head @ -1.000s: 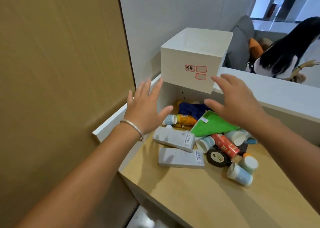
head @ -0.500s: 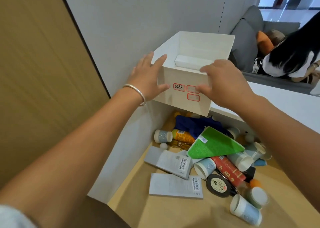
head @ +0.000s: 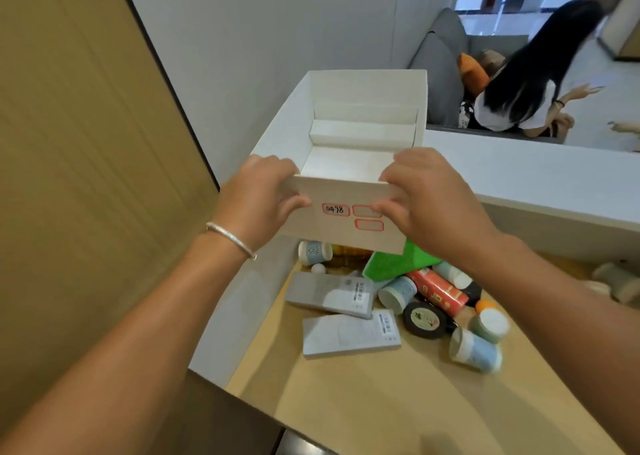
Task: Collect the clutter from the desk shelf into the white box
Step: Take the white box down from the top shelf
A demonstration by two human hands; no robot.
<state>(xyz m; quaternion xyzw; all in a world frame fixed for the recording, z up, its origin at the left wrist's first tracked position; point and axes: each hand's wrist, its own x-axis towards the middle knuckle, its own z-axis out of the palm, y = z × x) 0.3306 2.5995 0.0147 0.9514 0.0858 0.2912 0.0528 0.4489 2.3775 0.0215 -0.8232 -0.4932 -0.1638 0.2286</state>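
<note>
While both hands grip its near rim, left hand [head: 258,200] at 9 o'clock and right hand [head: 427,198] at 3, the white box [head: 349,164] sits above the clutter [head: 391,295] on the bench [head: 381,402].

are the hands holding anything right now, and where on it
Both hold the white box by its near wall: the left hand at the left corner, the right hand near the right end, fingers over the rim and thumbs on the front.
</note>
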